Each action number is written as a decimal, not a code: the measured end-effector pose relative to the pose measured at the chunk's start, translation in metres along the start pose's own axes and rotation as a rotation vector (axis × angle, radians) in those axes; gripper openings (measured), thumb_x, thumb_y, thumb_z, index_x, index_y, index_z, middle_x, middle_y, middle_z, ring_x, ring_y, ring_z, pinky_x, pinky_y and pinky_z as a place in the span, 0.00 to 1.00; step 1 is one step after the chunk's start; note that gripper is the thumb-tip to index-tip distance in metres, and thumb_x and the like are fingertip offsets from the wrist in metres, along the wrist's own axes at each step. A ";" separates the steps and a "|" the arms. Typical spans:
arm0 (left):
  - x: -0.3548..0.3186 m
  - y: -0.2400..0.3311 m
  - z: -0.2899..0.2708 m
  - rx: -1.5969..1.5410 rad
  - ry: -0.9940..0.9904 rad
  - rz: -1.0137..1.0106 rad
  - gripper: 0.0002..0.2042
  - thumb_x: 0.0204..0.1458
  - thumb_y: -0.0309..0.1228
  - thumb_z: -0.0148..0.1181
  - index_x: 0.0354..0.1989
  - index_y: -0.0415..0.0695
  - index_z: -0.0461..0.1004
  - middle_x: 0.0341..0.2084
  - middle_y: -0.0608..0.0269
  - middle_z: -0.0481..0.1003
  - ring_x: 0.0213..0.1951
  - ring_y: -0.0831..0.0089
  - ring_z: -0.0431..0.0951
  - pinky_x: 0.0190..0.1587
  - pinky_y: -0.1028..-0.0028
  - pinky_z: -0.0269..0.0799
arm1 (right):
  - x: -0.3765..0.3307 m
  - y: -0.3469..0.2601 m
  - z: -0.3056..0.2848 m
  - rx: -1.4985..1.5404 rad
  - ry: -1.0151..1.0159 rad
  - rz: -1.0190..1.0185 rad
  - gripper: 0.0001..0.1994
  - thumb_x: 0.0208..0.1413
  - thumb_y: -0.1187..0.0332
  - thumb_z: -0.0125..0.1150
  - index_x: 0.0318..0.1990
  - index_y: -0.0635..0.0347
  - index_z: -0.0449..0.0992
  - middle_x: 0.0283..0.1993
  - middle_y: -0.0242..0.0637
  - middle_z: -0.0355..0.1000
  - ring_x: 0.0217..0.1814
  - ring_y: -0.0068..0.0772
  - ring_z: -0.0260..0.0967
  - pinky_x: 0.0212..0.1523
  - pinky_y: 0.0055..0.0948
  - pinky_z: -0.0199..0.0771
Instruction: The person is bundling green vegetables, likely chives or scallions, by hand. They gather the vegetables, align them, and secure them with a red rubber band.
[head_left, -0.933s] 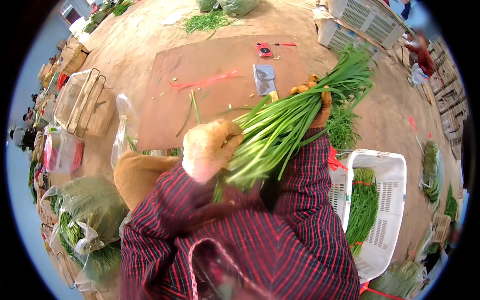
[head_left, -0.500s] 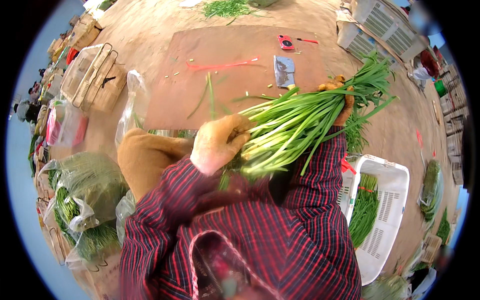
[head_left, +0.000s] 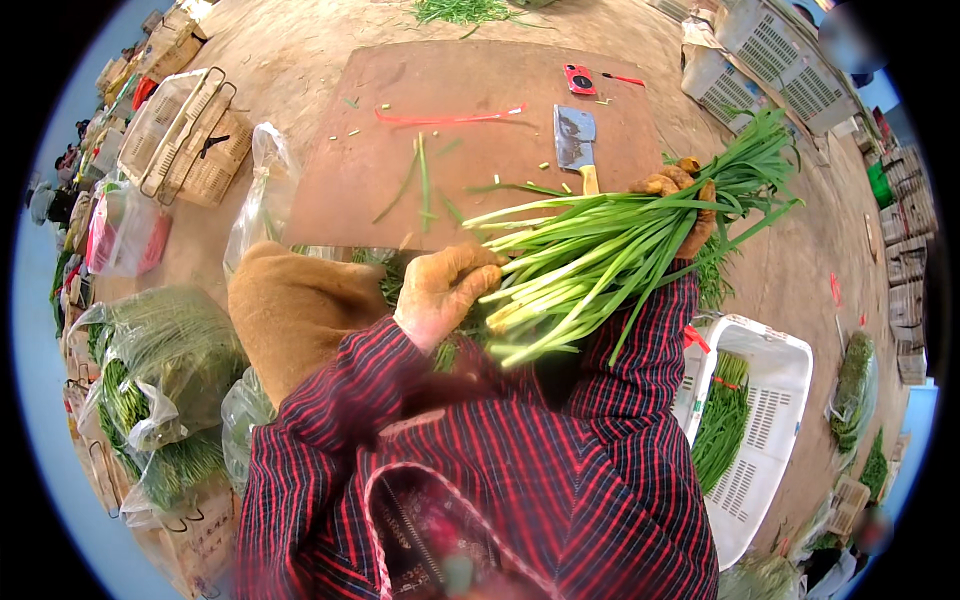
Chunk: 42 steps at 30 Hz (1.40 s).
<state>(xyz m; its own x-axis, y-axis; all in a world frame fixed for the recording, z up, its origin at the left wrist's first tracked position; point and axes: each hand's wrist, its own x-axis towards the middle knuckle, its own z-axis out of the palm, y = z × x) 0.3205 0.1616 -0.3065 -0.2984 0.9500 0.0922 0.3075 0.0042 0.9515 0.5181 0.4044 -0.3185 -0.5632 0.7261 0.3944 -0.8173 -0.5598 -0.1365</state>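
Observation:
A loose bunch of garlic chives [head_left: 590, 250] lies slantwise before me, pale stem ends toward my left and green leaves at the upper right. My right hand [head_left: 690, 200], in a stained brownish glove, is wrapped round its leafy part from below. At the stem ends, my left hand [head_left: 445, 285] has thumb and fingers pinched together, touching the outer stems; anything between the fingertips is too small to make out. Beyond the bunch, a cleaver [head_left: 575, 140] with a pale handle rests on a brown board [head_left: 470, 80].
On the board are a red tape measure [head_left: 578, 79], a red tie strip [head_left: 450, 117] and scattered cuttings. A white crate [head_left: 770, 430] with tied chives stands at my right. Bagged greens [head_left: 165, 370] lie at my left, below a beige crate [head_left: 190, 140]; grey crates [head_left: 770, 60] stand far right.
My left hand has drawn slightly down and back from the stems, its fingers closing to a pinch. The stem ends have fanned out more; my right hand keeps its grip on the bunch.

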 end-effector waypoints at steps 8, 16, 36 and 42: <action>-0.018 -0.081 -0.048 0.495 0.318 -0.071 0.09 0.53 0.33 0.60 0.24 0.44 0.76 0.18 0.54 0.75 0.21 0.60 0.76 0.25 0.65 0.70 | -0.007 -0.027 -0.005 0.079 -0.026 -0.012 0.16 0.60 0.58 0.55 0.50 0.58 0.72 0.36 0.28 0.70 0.38 0.26 0.68 0.50 0.36 0.67; 0.069 0.050 0.011 0.255 0.175 0.465 0.20 0.44 0.40 0.69 0.45 0.44 0.76 0.38 0.57 0.77 0.40 0.62 0.78 0.45 0.67 0.73 | 0.002 -0.012 -0.002 -0.026 -0.039 0.050 0.17 0.59 0.58 0.57 0.51 0.57 0.72 0.34 0.29 0.70 0.37 0.26 0.68 0.50 0.37 0.68; 0.052 -0.008 0.005 -0.802 -0.115 -0.229 0.15 0.58 0.40 0.56 0.37 0.38 0.73 0.23 0.65 0.72 0.37 0.65 0.76 0.49 0.64 0.72 | -0.002 -0.015 0.010 0.066 -0.181 0.045 0.16 0.61 0.59 0.55 0.51 0.57 0.69 0.36 0.25 0.67 0.39 0.22 0.66 0.54 0.33 0.63; 0.009 -0.066 -0.042 -0.521 -0.186 -0.329 0.16 0.55 0.42 0.60 0.34 0.38 0.75 0.20 0.64 0.73 0.30 0.68 0.76 0.41 0.69 0.72 | -0.005 -0.021 0.011 0.065 -0.116 -0.012 0.15 0.60 0.60 0.56 0.50 0.56 0.68 0.34 0.23 0.64 0.34 0.18 0.63 0.53 0.33 0.63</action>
<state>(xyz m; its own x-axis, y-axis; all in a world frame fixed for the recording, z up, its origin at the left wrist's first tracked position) 0.2598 0.1569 -0.3561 -0.1258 0.9634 -0.2367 -0.2662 0.1970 0.9436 0.5395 0.4076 -0.3077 -0.5323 0.6841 0.4987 -0.8123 -0.5785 -0.0736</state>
